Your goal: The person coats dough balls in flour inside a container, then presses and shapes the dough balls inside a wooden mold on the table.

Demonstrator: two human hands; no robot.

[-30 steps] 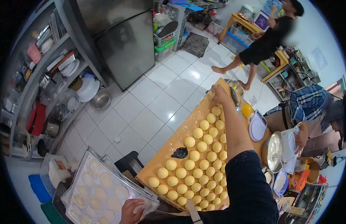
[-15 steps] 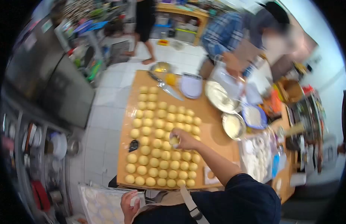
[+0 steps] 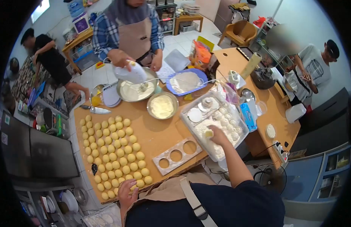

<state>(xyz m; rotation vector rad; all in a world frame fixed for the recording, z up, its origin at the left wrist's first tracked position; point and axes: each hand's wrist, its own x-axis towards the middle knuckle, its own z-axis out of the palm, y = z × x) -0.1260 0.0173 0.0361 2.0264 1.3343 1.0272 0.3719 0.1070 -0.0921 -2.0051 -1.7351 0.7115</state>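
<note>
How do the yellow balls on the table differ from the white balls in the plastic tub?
The yellow balls look smooth and bare; the white balls look powdery. The yellow balls spread in rows across the table, while the white balls crowd together in the plastic tub. Both are rounded.

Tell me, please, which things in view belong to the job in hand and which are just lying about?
Likely part of the job:
yellowish thing in the right hand
white powder
tray
yellow balls by the left hand

Probably just lying about:
knife
blue packet
chair
</note>
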